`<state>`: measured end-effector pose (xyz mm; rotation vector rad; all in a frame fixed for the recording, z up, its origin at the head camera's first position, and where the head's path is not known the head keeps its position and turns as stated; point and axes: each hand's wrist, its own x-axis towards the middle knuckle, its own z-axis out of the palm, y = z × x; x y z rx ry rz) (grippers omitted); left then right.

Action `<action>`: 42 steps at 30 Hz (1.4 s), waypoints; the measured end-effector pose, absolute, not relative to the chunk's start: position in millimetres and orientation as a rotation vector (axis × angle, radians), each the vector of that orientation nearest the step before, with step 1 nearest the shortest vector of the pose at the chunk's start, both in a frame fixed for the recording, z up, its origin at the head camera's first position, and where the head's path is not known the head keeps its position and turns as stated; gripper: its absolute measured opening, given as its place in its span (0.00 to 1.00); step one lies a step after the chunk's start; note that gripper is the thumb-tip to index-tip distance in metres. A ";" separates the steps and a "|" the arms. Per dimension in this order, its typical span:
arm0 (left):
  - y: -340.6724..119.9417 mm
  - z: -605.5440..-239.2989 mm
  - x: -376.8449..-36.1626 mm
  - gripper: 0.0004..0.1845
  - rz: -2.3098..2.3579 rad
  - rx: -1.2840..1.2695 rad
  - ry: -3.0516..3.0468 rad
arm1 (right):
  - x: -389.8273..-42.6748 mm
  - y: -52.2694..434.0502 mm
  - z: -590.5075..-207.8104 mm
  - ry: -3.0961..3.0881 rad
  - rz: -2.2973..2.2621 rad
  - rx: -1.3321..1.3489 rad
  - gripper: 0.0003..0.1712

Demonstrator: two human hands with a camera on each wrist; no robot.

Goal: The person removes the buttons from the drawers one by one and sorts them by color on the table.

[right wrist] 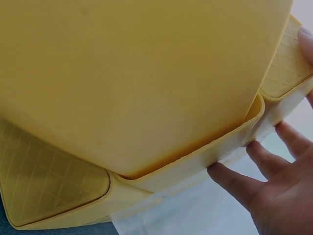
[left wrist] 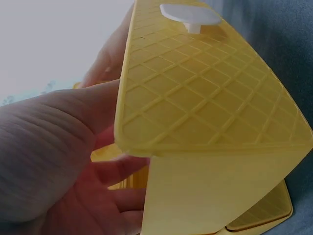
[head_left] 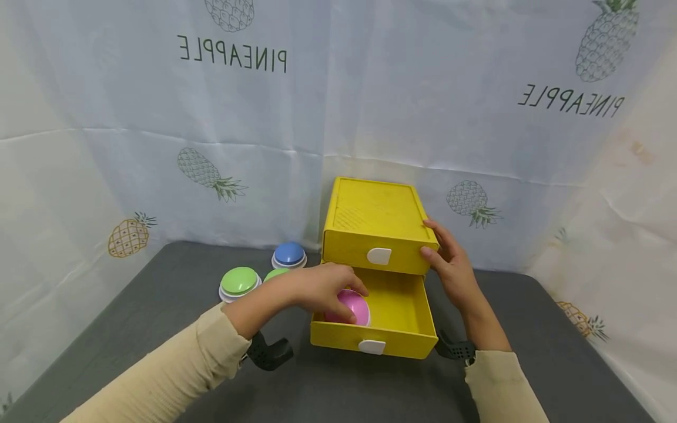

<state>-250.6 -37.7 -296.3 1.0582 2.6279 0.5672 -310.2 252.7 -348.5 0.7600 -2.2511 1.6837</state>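
A yellow two-drawer box (head_left: pixel 375 205) stands on the dark table, and its lower drawer (head_left: pixel 402 343) is pulled out. In that drawer lies a pink dome button (head_left: pixel 357 308). My left hand (head_left: pixel 328 288) reaches in from the left, its fingers curled over the button. The left wrist view shows the left hand (left wrist: pixel 58 161) beside the drawer's patterned front (left wrist: pixel 195 98) and white handle (left wrist: pixel 190 14). My right hand (head_left: pixel 449 264) rests on the box's upper right front corner with fairly straight fingers. The right wrist view shows those fingers (right wrist: pixel 234 178) against the box's edge (right wrist: pixel 195 161).
Left of the box stand a green button (head_left: pixel 239 281), a second green one (head_left: pixel 275 274) partly hidden by my left arm, and a blue button (head_left: pixel 289 254). The grey table (head_left: pixel 158 317) is enclosed by white pineapple-print cloth (head_left: pixel 158 147) behind and at both sides.
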 end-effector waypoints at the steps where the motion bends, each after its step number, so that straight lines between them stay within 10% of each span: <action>1: -38.5 -296.3 -250.0 0.23 0.569 1.067 2.634 | -310.5 252.5 -348.6 -2.250 1.686 0.761 0.33; 42: -119.5 -325.8 -229.6 0.25 1.835 1.030 2.442 | -310.6 252.6 -352.3 -2.209 1.678 0.816 0.32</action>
